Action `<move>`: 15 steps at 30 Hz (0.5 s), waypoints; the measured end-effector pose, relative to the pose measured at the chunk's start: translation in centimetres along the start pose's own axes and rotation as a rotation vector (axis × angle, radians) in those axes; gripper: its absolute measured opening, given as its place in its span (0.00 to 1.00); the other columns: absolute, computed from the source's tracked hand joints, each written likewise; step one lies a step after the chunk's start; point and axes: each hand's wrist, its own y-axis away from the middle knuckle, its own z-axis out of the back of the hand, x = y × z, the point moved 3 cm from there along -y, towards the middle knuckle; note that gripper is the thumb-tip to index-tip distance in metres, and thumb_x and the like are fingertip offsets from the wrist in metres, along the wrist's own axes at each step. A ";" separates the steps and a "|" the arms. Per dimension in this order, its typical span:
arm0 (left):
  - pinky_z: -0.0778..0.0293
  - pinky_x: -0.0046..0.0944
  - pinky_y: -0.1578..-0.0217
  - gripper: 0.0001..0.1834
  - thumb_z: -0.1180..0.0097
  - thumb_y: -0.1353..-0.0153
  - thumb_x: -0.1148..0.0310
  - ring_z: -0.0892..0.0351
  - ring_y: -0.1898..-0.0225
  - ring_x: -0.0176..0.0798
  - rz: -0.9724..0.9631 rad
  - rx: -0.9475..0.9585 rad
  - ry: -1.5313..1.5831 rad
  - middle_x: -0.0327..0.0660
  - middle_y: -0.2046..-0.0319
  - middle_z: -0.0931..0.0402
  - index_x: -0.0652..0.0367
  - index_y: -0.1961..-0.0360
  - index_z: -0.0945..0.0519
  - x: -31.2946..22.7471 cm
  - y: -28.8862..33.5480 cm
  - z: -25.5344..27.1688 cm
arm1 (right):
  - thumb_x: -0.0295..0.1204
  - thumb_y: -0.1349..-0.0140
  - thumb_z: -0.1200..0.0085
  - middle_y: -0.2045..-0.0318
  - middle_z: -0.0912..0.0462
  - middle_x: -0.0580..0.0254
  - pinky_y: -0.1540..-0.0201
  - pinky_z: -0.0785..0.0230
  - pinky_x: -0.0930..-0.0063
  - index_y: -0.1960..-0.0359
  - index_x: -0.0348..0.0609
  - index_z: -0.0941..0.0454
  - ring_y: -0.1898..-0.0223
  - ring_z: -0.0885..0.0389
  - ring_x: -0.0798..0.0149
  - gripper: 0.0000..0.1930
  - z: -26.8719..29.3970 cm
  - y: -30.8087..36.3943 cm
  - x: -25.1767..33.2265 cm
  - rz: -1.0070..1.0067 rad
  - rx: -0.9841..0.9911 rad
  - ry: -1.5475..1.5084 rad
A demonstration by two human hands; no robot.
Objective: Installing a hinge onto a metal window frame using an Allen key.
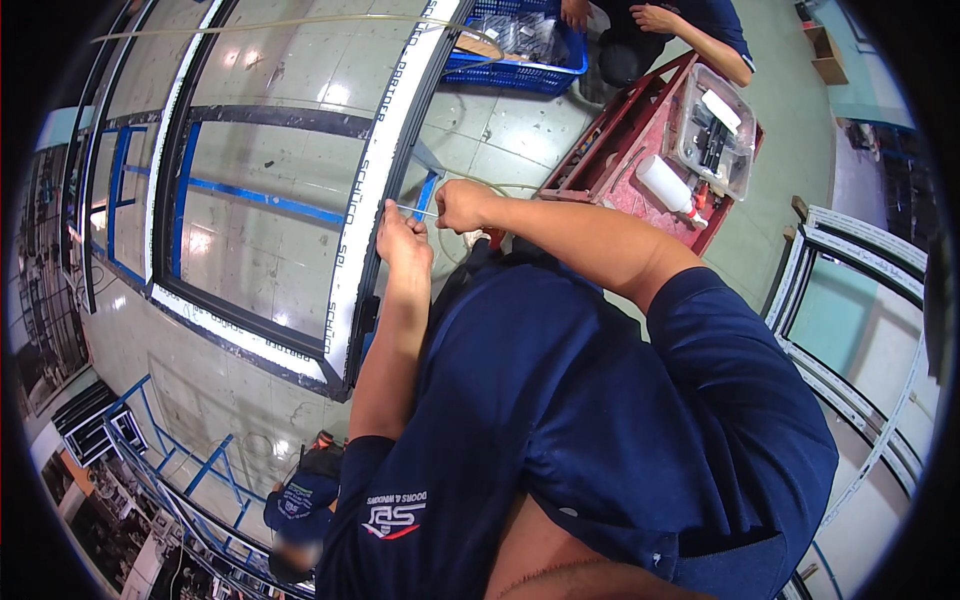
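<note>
My right hand (pixel 462 206) is closed around one end of a thin metal rod (pixel 420 211), which looks like the shaft of a small hand tool. My left hand (pixel 404 241) pinches the rod's other end, right at the outer edge of a large window or door frame (pixel 352 240). The frame lies flat, dark profiles covered with white printed film. The rod's tip, and whatever it meets on the frame's edge, is hidden by my left fingers.
Blue stands (pixel 265 200) hold up the frame. To the right, a red tool cart (pixel 640 195) carries a white bottle (pixel 664 184) and a clear plastic bin (pixel 745 150). A blue crate (pixel 520 76) stands beyond, near another person (pixel 715 35). White frames (pixel 850 240) lean far right; a co-worker (pixel 300 505) is lower left.
</note>
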 end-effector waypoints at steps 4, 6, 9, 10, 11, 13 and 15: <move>0.41 0.31 0.82 0.17 0.44 0.29 0.61 0.41 0.81 0.29 0.040 0.069 -0.110 0.30 0.80 0.43 0.51 0.73 0.34 -0.3 0.0 0.3 | 0.39 0.48 0.32 0.66 0.12 0.51 0.56 0.22 0.56 0.66 0.43 0.15 0.60 0.13 0.49 0.14 -0.5 -0.7 -0.2 0.049 -0.065 0.172; 0.41 0.31 0.81 0.14 0.43 0.29 0.59 0.41 0.81 0.29 0.062 0.054 -0.101 0.30 0.81 0.43 0.52 0.69 0.32 -0.5 -0.2 0.7 | 0.40 0.48 0.32 0.63 0.12 0.52 0.55 0.23 0.55 0.63 0.44 0.15 0.58 0.14 0.48 0.16 -1.2 -1.3 -0.3 0.029 -0.046 0.176; 0.42 0.31 0.81 0.11 0.45 0.29 0.60 0.43 0.81 0.28 0.042 0.094 -0.064 0.29 0.80 0.43 0.53 0.63 0.29 -0.7 -0.5 0.5 | 0.40 0.49 0.31 0.60 0.12 0.53 0.53 0.23 0.56 0.57 0.46 0.15 0.54 0.15 0.48 0.19 -1.3 -1.0 0.3 -0.005 0.012 0.114; 0.43 0.30 0.80 0.10 0.45 0.29 0.60 0.44 0.81 0.27 0.050 0.100 -0.074 0.29 0.80 0.43 0.54 0.61 0.28 -0.7 -0.2 0.1 | 0.40 0.49 0.31 0.60 0.12 0.53 0.53 0.23 0.56 0.57 0.46 0.15 0.54 0.15 0.48 0.19 -1.4 -1.0 0.1 -0.030 -0.005 0.104; 0.43 0.31 0.80 0.10 0.46 0.29 0.60 0.45 0.80 0.27 0.041 0.077 -0.080 0.28 0.79 0.44 0.55 0.58 0.27 -0.5 0.1 -0.4 | 0.39 0.49 0.31 0.59 0.12 0.53 0.53 0.22 0.56 0.55 0.46 0.16 0.54 0.14 0.49 0.20 -1.5 -1.0 -0.3 -0.085 -0.004 0.042; 0.44 0.31 0.79 0.12 0.45 0.30 0.61 0.45 0.80 0.27 0.054 0.093 -0.075 0.29 0.79 0.46 0.56 0.53 0.27 -0.6 0.5 -0.5 | 0.37 0.49 0.29 0.59 0.12 0.56 0.53 0.22 0.57 0.51 0.47 0.16 0.53 0.14 0.51 0.22 -1.5 -0.6 -0.3 -0.133 -0.019 -0.027; 0.44 0.30 0.78 0.11 0.47 0.30 0.62 0.45 0.80 0.27 0.052 0.073 -0.085 0.28 0.79 0.47 0.55 0.52 0.27 -0.8 0.6 -0.5 | 0.37 0.49 0.29 0.59 0.12 0.56 0.53 0.22 0.57 0.51 0.47 0.17 0.54 0.14 0.51 0.23 -1.1 -0.5 0.3 -0.118 -0.003 0.006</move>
